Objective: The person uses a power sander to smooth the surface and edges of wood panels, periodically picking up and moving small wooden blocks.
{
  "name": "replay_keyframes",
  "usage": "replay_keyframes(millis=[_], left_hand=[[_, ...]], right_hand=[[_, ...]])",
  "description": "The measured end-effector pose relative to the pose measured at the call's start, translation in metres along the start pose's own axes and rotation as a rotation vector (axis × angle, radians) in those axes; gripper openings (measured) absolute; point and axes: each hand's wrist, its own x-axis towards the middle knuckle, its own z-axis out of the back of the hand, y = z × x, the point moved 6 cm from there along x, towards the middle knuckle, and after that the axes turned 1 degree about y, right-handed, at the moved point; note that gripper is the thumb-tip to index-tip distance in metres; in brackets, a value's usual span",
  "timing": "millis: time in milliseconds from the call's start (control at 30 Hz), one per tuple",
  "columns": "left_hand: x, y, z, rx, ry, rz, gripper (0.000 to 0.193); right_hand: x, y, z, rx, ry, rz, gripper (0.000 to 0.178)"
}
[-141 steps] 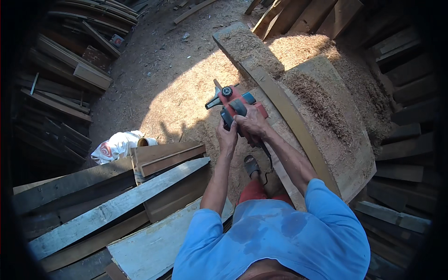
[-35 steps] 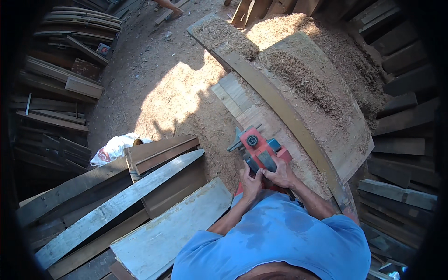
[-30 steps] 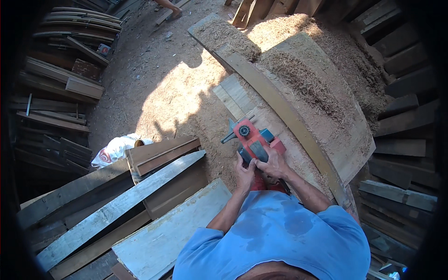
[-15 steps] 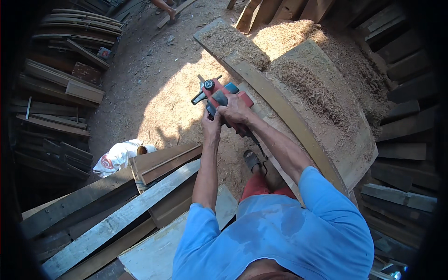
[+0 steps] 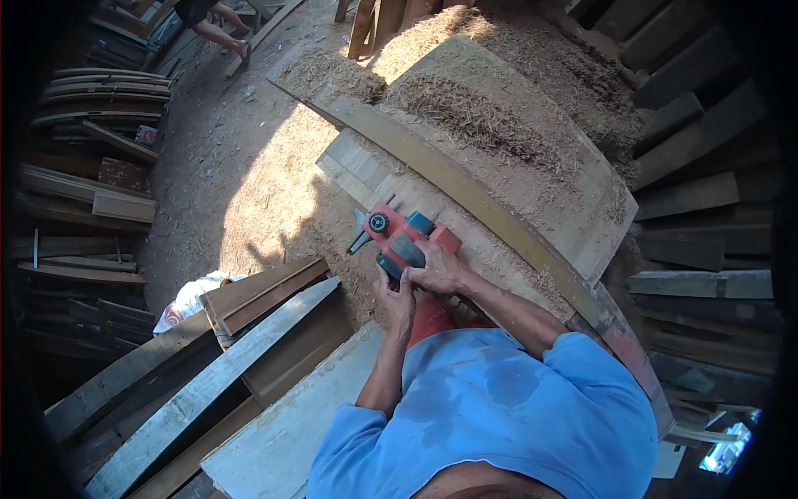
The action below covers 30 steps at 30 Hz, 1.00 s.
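- I see the red electric planer (image 5: 401,239) resting on the pale plank (image 5: 378,179), straight ahead of the chest, its long axis running along the board, up and to the left.
- My right hand (image 5: 439,271) is wrapped around the rear handle; my left hand (image 5: 394,299) is clasped just behind it, both about equally near.
- Against 0.5 s ago, the planer sits drawn back toward me, with my arms bent.

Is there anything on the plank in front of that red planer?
Nothing big shows. The red electric planer, held by the left hand and right hand, faces bare pale plank. Wood shavings lie on the boards beside it.
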Motion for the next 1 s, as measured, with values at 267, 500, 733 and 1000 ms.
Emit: replay_keyframes(millis=[267, 500, 733, 1000], left_hand=[[-0.129, 0.046, -0.036, 0.265, 0.03, 0.047, 0.082], [-0.043, 0.013, 0.0, 0.236, -0.014, 0.114, 0.064], [0.115, -0.052, 0.047, -0.11, 0.008, -0.087, 0.043], [0.2, -0.074, 0.079, -0.056, -0.061, -0.102, 0.031]], right_hand=[[-0.136, -0.052, 0.012, -0.041, 0.004, -0.112, 0.048], [-0.043, -0.008, -0.002, -0.065, -0.001, -0.066, 0.045], [0.105, 0.069, -0.008, 0.04, 0.027, -0.051, 0.047], [0.195, 0.091, -0.016, 0.031, 0.068, 0.035, 0.034]])
